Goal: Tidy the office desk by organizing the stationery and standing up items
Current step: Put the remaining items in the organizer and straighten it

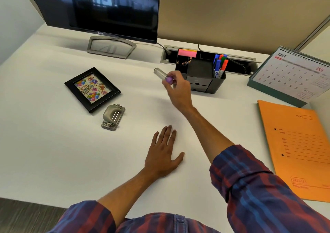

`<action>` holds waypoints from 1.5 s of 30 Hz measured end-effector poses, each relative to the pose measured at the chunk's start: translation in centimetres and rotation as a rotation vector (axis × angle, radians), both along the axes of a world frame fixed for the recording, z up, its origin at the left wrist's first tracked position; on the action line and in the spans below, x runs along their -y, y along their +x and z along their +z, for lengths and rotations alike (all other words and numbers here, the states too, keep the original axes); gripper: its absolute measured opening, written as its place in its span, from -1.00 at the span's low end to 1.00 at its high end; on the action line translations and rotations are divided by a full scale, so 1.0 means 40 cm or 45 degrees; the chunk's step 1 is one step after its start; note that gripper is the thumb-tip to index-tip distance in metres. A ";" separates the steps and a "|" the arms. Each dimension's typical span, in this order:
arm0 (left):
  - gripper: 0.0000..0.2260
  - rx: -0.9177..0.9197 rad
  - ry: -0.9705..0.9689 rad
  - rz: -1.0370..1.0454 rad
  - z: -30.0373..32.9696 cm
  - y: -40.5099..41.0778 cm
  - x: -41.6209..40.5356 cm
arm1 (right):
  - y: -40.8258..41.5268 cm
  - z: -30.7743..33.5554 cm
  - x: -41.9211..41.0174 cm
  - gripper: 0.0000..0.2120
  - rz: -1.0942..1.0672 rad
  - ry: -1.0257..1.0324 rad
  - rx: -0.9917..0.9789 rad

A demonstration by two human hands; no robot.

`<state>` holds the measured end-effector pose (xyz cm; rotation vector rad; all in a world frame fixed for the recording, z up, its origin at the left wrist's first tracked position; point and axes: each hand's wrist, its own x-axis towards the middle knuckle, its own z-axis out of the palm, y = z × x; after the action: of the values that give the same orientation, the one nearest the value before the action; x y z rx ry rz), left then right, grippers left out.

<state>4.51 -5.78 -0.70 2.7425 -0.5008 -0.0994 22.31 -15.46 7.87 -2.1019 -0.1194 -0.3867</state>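
While the left hand (163, 153) lay flat and open on the white bench (53, 152), the right hand (176, 87) was up in the air, fingers clamped on a clear tube with a purple cap (162, 75), just left of the black organizer (200, 73). Photo frame (92, 89) and hole punch (113, 117) lay flat, further left.

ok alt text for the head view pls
Right hand holds a clear, purple-ended tube beside a black desk organizer; left hand lies flat on the white desk. A photo frame and hole punch lie flat.
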 end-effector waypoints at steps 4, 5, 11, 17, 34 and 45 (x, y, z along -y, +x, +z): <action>-0.29 0.003 -0.002 0.001 0.001 0.000 0.000 | 0.032 0.038 0.053 -0.76 -0.057 0.030 0.115; -0.29 0.006 -0.003 0.001 0.000 0.000 0.000 | 0.040 0.043 0.065 -0.75 -0.080 0.009 0.149; -0.29 0.033 -0.009 0.004 -0.002 0.000 -0.001 | 0.068 0.070 0.125 -0.71 -0.279 -0.158 0.264; -0.29 0.033 0.000 0.005 -0.002 -0.001 0.001 | 0.084 0.096 0.144 -0.68 -0.319 -0.212 0.216; -0.30 0.043 -0.014 0.003 -0.005 -0.001 -0.001 | 0.072 0.069 0.110 -0.77 -0.318 -0.352 0.055; -0.31 0.010 -0.118 -0.022 -0.012 0.001 -0.013 | -0.063 -0.014 -0.037 -0.86 0.054 -0.450 -0.147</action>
<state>4.55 -5.26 -1.19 2.6497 -0.5184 -0.0682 19.81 -13.98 7.30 -2.4599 -0.1745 -0.2298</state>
